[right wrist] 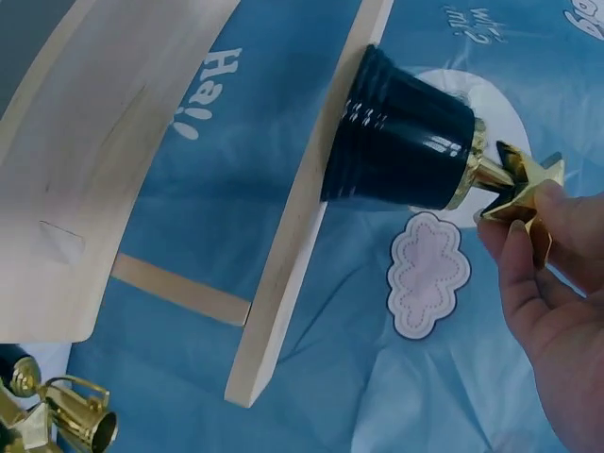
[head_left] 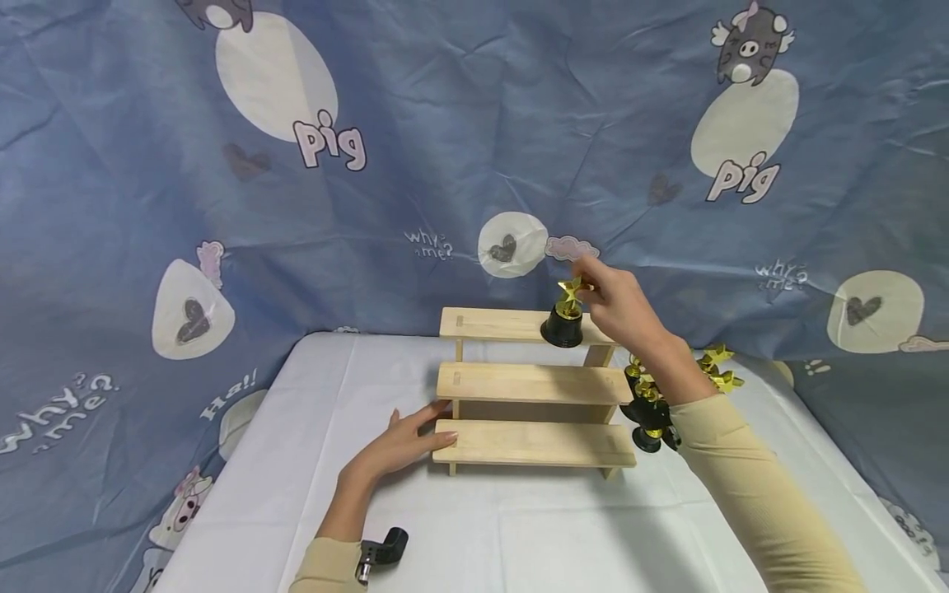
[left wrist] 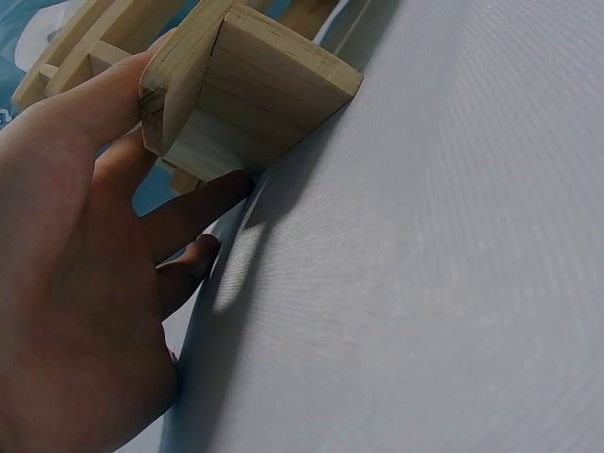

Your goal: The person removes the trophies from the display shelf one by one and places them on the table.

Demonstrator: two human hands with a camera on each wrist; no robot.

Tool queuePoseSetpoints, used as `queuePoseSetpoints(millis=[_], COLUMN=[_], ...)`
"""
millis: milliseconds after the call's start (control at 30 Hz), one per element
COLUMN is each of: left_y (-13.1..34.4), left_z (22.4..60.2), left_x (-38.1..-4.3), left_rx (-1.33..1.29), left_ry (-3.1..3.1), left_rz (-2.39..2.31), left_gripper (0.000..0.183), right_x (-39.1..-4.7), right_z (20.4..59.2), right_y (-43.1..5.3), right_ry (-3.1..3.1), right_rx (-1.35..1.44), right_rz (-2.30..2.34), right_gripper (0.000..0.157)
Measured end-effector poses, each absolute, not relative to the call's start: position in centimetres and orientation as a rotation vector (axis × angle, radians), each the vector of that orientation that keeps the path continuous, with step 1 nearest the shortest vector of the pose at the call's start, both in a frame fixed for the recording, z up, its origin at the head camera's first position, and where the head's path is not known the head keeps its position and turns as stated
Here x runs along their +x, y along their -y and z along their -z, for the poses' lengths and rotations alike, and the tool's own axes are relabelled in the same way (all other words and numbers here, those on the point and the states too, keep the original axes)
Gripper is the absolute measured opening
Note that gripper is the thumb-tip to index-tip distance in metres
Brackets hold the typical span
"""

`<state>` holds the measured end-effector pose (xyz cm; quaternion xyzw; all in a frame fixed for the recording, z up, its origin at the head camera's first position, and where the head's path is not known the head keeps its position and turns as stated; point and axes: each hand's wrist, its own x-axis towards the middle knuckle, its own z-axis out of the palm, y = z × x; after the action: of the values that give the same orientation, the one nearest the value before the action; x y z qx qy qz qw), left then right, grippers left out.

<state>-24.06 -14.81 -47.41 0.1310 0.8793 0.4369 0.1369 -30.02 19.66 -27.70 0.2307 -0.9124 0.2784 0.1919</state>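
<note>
A three-tier wooden display stand (head_left: 534,383) stands on the white-covered table. My right hand (head_left: 619,305) pinches the gold star of a small trophy (head_left: 563,325) between thumb and fingers. In the right wrist view, the trophy's black base (right wrist: 401,132) is right at the top board (right wrist: 297,212), and the hand (right wrist: 557,293) is at the star end. My left hand (head_left: 400,445) holds the left end of the lowest board (head_left: 534,443), thumb over it and fingers around its end. Seen from the left wrist, the lower fingers (left wrist: 203,212) extend under the board, near the cloth.
Several more gold-and-black trophies (head_left: 648,403) are grouped right of the stand, partly hidden by my right forearm. A blue printed cloth (head_left: 415,148) hangs behind and at both sides of the white tabletop (head_left: 549,535).
</note>
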Motion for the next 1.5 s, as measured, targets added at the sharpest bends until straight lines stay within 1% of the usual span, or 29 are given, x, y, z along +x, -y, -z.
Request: queuePoseSetpoints(millis=[500, 733, 1100, 1500], left_y=[15.0, 15.0, 15.0, 14.9], left_z=[47.5, 47.5, 47.3, 47.6], left_x=[-24.1, -24.1, -24.0, -24.2], left_rx=[0.384, 0.39, 0.375, 0.395], left_ry=[-2.531, -2.536, -2.531, -2.546], left_rz=[-1.269, -1.265, -1.264, -1.238], left_gripper=[0.077, 0.077, 0.077, 0.077], right_x=[-28.8, -28.3, -27.5, -26.3], right_z=[27.4, 27.2, 27.3, 27.6], right_y=[-21.9, -22.9, -24.9, -27.2], right_ry=[2.634, 2.657, 2.625, 2.589], right_rx=[0.565, 0.527, 0.511, 0.486], right_rz=[-0.716, -0.708, -0.659, -0.657], right_gripper=[0.027, 0.024, 0.024, 0.029])
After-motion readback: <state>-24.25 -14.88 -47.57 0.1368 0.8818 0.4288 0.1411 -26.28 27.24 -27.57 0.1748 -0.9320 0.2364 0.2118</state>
